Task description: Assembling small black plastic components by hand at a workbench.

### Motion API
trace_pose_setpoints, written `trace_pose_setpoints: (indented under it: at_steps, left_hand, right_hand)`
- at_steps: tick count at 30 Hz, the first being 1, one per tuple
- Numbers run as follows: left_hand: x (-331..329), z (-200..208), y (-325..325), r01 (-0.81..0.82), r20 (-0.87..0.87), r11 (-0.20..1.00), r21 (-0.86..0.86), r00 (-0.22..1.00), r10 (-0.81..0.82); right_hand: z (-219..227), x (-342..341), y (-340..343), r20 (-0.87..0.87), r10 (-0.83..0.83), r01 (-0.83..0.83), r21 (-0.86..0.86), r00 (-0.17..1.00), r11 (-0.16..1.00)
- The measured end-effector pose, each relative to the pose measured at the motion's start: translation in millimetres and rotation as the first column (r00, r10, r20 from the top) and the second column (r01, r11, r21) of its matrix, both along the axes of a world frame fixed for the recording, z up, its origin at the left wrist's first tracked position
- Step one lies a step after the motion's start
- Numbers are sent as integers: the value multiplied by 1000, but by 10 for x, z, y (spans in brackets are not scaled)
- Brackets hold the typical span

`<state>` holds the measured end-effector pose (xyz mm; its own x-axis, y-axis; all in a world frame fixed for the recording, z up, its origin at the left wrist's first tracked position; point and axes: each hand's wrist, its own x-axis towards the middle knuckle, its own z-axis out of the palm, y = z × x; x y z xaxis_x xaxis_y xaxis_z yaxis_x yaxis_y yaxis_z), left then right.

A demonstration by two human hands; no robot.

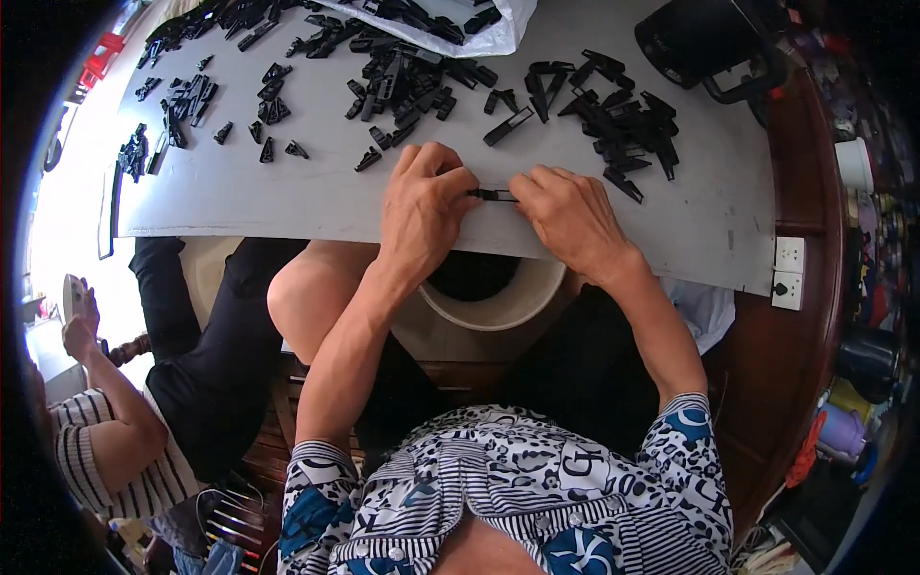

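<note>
Between my two hands, just above the near part of the grey table (331, 206), is a small, slim black plastic part (495, 195) with an open frame-like section. My left hand (425, 196) pinches its left end between thumb and fingers. Its right end is in the closed fingers of my right hand (573, 216), which partly hide it. Beyond my hands lies a heap of black plastic pieces (393, 86). A second pile of longer black parts (628, 129) is off to the right, and a rectangular black frame (508, 126) sits between the two.
Small black clips (273, 110) lie scattered at the left. At the far edge is a white bag (503, 36) of black parts. A black mug (700, 43) stands far right. Below the table edge is a pale bucket (494, 311). A person in a striped top (125, 441) sits at left.
</note>
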<state>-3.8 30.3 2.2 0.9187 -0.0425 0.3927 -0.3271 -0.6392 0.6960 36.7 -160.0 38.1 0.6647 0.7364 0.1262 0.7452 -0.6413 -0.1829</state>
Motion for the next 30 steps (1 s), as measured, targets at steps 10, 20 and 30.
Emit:
trace_pose_setpoints:
  at_steps: [10, 20, 30]
  left_hand:
    - [-13, 12, -20, 0, -61, 1000, 9, 998, 1]
    - [26, -67, -21, -9, -12, 999, -40, 1000, 9]
    - [46, -106, -14, 63, -25, 998, -17, 998, -63]
  right_hand:
    - [111, 49, 73, 11, 69, -66, -156, 998, 986]
    - [186, 152, 222, 75, 326, -286, -327, 942, 901]
    - [294, 267, 347, -5, 490, -435, -467, 872, 770]
